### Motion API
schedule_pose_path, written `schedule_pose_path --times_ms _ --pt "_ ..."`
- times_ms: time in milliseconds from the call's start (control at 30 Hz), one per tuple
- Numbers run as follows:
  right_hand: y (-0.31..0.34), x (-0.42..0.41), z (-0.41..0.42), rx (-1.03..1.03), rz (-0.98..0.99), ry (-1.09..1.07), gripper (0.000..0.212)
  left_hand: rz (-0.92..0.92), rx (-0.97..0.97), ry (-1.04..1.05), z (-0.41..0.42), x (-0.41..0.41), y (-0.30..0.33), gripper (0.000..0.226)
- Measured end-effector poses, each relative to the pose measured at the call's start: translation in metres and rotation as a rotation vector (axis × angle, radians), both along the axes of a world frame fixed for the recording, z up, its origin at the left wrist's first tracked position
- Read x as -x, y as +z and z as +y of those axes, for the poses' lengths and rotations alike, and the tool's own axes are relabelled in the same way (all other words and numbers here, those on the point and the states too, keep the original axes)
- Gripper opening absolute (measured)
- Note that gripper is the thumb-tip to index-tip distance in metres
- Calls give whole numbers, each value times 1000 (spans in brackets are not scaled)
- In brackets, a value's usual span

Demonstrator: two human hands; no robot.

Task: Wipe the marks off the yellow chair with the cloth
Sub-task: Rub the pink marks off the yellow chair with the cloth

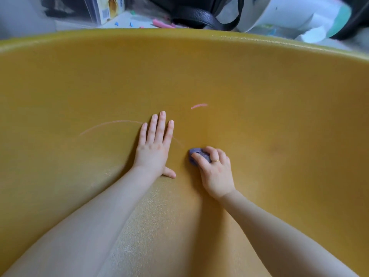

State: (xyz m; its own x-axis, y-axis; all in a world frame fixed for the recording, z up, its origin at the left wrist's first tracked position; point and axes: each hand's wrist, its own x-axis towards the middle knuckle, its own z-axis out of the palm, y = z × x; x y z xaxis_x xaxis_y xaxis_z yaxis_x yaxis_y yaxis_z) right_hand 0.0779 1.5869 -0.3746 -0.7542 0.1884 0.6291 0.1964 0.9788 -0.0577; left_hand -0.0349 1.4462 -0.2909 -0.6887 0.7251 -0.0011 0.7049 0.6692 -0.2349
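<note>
The yellow chair (pixel 259 92) fills almost the whole view, its curved back rising in front of me. A short pink mark (pixel 198 106) sits on the back, up and right of my left hand. A long faint pink arc (pixel 111 124) runs left from my left fingers and continues faintly to their right. My left hand (pixel 154 145) lies flat on the chair with fingers stretched out. My right hand (pixel 214 169) is closed on a small bunched purple cloth (pixel 194 155), pressed against the chair just right of the arc's lower end.
Beyond the chair's top rim lie a black bag strap (pixel 201 17), a box (pixel 107 9), white paper (pixel 295 15), and small pink and blue bits (pixel 159 23) on a pale surface.
</note>
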Motion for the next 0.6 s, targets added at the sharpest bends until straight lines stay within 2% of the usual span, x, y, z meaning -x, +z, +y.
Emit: schedule_pose_path --times_ms 67,133,267,400,500,600 --pt "0 -3 -1 10 -35 40 34 67 26 -32 -1 -2 9 137" --pt "20 5 11 -13 -37 57 37 209 71 -62 -3 2 24 136" --pt "103 36 53 66 182 -163 39 339 137 -7 1 25 59 142" --pt "169 61 76 153 359 -290 36 319 191 -7 3 39 72 146" --pt "151 68 70 122 365 -272 35 288 185 -9 4 42 69 146" --pt "90 61 44 -19 229 -86 36 284 168 -8 7 45 68 147"
